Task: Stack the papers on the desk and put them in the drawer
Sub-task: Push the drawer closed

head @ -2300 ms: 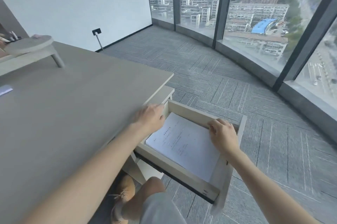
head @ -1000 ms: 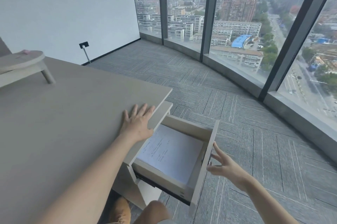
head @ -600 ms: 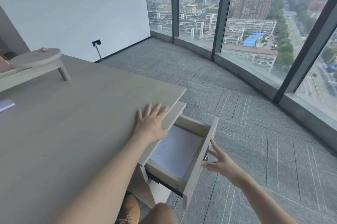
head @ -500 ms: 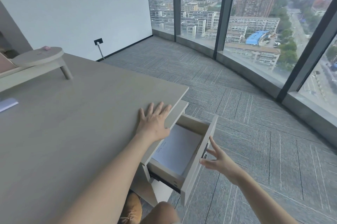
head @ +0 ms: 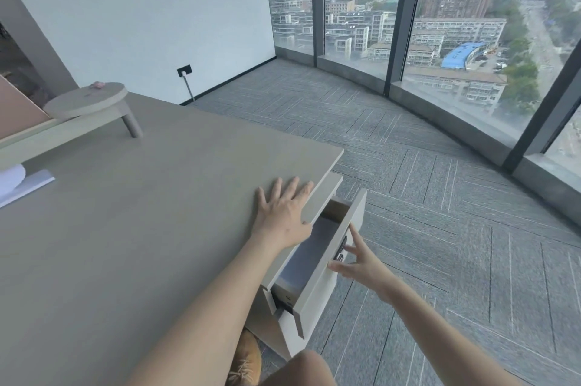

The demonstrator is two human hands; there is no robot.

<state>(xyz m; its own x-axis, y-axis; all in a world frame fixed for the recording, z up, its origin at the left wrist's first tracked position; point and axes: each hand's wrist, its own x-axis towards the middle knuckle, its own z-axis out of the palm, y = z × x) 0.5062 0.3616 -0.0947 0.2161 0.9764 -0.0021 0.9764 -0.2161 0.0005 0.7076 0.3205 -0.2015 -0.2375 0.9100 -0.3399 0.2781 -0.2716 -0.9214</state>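
The drawer [head: 330,263] under the desk's right corner stands only a little way out. A narrow strip of the white papers [head: 309,255] shows inside it, in shadow; the rest is hidden under the desktop. My left hand [head: 283,212] lies flat, fingers spread, on the desk [head: 141,228] near its right edge. My right hand [head: 358,263] is open, its fingertips against the drawer's front panel beside the dark handle [head: 341,252].
A round-topped wooden riser [head: 88,102] stands at the desk's far left, with a white and pale-blue item [head: 22,186] at the left edge. Grey carpet and floor-to-ceiling windows lie to the right. My knee and a tan shoe [head: 246,360] are below the drawer.
The drawer has slid most of the way in, with my right hand against its front. My left hand left the papers and settled flat on the desktop.
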